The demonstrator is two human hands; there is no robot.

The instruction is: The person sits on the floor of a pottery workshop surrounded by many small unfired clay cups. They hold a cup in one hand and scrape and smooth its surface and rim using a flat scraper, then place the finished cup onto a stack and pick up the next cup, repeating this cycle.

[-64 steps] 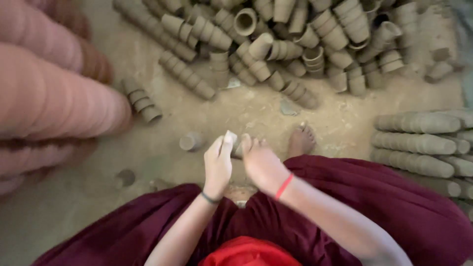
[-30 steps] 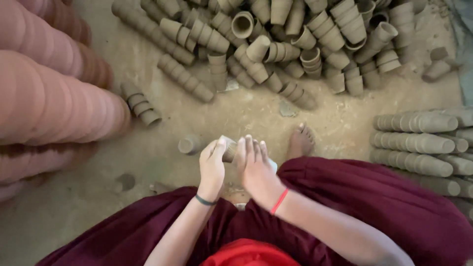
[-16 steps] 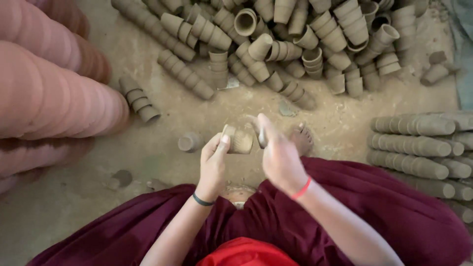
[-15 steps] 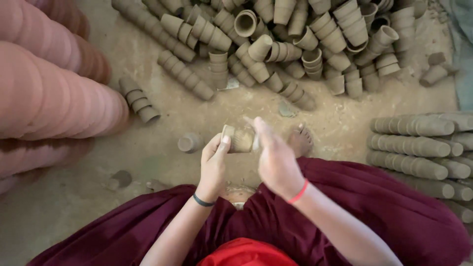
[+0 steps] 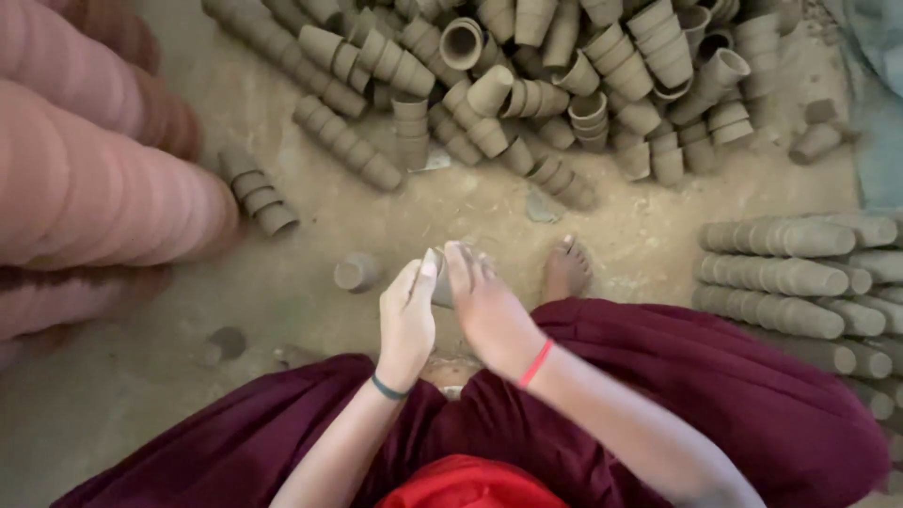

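Head view shows the left hand and right hand pressed together, fingers grasping a small clay cup. Neat rows lie stacked at right, while a big loose heap on the far floor looks unsorted.

A small grey-brown clay cup sat pinched between the left hand and right hand, mostly hidden behind their fingers, above the dirt floor.

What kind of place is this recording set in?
Probably a pottery yard or workshop: heaps of unfired clay cups on a bare dirt floor, neat cup stacks, and both hands holding a small clay cup.
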